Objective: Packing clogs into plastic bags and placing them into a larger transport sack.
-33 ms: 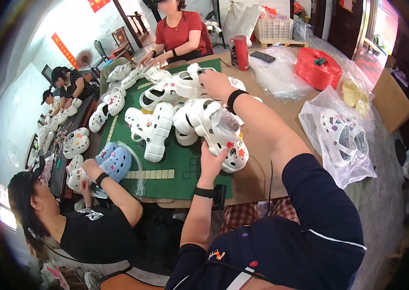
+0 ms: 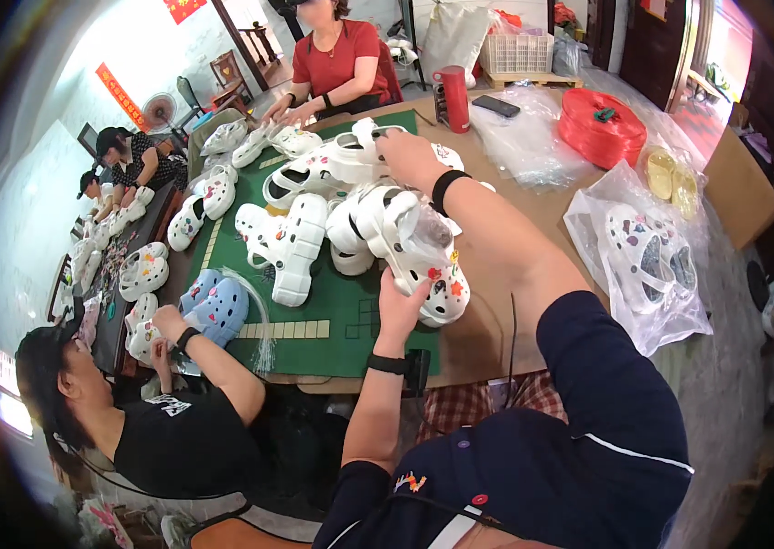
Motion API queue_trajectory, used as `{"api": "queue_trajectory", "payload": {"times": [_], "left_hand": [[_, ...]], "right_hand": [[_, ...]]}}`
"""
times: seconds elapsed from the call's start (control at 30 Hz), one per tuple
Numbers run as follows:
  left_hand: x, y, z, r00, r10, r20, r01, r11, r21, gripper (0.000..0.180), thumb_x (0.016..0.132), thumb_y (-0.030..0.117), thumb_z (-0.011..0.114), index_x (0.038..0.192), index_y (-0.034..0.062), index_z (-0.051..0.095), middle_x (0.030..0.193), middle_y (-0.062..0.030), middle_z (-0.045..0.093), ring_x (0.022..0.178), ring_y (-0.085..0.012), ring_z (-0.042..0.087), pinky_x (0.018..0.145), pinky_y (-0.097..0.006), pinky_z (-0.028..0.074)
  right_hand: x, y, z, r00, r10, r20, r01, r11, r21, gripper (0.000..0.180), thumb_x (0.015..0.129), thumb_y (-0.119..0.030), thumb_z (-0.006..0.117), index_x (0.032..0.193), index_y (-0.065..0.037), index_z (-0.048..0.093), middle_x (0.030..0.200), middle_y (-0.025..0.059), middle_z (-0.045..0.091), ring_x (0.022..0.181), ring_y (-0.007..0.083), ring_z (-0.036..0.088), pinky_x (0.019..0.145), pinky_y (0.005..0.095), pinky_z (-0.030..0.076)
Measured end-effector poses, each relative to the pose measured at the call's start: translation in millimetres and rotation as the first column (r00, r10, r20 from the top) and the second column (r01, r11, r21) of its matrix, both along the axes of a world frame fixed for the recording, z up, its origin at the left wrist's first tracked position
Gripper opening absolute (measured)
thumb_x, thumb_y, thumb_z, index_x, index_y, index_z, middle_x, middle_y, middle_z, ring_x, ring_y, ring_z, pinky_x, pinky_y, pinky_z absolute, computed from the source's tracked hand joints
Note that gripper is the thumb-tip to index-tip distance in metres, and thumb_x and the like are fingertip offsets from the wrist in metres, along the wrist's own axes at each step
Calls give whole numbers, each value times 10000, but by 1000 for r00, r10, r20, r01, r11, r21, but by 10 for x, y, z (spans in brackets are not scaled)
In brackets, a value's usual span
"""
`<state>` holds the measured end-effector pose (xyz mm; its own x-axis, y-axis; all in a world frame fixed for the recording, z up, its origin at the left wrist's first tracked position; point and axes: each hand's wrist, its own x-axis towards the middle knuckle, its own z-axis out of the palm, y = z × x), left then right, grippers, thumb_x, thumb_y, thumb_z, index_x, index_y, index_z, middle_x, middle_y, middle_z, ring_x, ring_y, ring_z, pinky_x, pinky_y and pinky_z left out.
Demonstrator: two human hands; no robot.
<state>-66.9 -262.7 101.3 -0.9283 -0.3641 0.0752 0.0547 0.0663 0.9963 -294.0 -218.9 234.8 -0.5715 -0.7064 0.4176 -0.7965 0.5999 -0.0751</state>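
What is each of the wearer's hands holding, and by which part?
The left hand holds a white clog with red charms by its side, near the toe. The right hand is at another white clog; whether it grips cannot be told.

So the mat (image 2: 341, 297) is on the left part of the worktop (image 2: 497, 320), with a heap of clogs (image 2: 291, 247) across its middle. Left fingers (image 2: 418, 295) are on the near clog (image 2: 446, 300) at the heap's right; right fingers (image 2: 394, 145) are up at the far right. Another pair (image 2: 222, 311) sits near-left, loose strands (image 2: 265, 334) just right of it. Beyond the heap, left to right: tumbler (image 2: 456, 101), phone (image 2: 497, 106), twine roll (image 2: 602, 133). Bagged clogs (image 2: 636, 261) are nearer, below the roll. The crate's (image 2: 518, 55) on a pallet (image 2: 533, 80) behind everything.
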Motion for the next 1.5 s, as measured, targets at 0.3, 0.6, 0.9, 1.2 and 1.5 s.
{"api": "queue_trajectory", "payload": {"times": [0.3, 0.6, 0.9, 1.2, 1.5], "left_hand": [[387, 461, -82, 936, 123, -330, -35, 965, 261, 701, 808, 48, 730, 1366, 11, 307, 1324, -116, 474, 1161, -203, 514, 988, -345, 433], [652, 1131, -260, 910, 76, -408, 79, 933, 351, 697, 867, -52, 607, 1436, 101, 235, 1419, -72, 377, 1294, -217, 390, 1099, -382, 305], [741, 1550, -547, 881, -406, -244, 356, 907, -225, 496, 973, 132, 488, 1402, 8, 272, 1385, -161, 417, 1282, -272, 408, 1100, -386, 283], [1008, 2055, -25, 242, -966, 94, 491, 206, 847, 482, 1024, 345, 423, 1394, 48, 337, 1293, -129, 512, 1125, -264, 568, 932, -348, 466], [1153, 625, 741, 946, -291, -146, 219, 901, -375, 350, 836, 2, 572, 1186, -4, 576, 1165, -118, 587, 1095, -222, 557, 969, -341, 423]], "right_hand": [[690, 1085, 678, 994, -8, -106, -38, 905, -423, 210, 792, -244, 696, 834, -65, 595, 875, 97, 593, 855, 305, 622, 704, 424, 504], [1439, 1944, 391, 982, 49, 181, -2, 968, -253, 251, 749, -232, 742, 776, -29, 598, 790, 151, 630, 774, 342, 614, 671, 425, 475], [1669, 2070, 250, 979, 185, 81, -177, 980, -95, 142, 746, -130, 676, 834, -38, 612, 868, 121, 614, 851, 324, 629, 729, 431, 509], [1838, 1829, -782, 831, 551, 74, -544, 779, 311, 79, 759, -100, 598, 788, -87, 670, 872, 61, 647, 856, 267, 666, 704, 398, 556], [2079, 2661, -681, 871, 369, 323, -165, 840, -516, 295, 788, -144, 681, 1062, -46, 631, 1120, 113, 630, 1001, 256, 622, 868, 368, 492]]}}
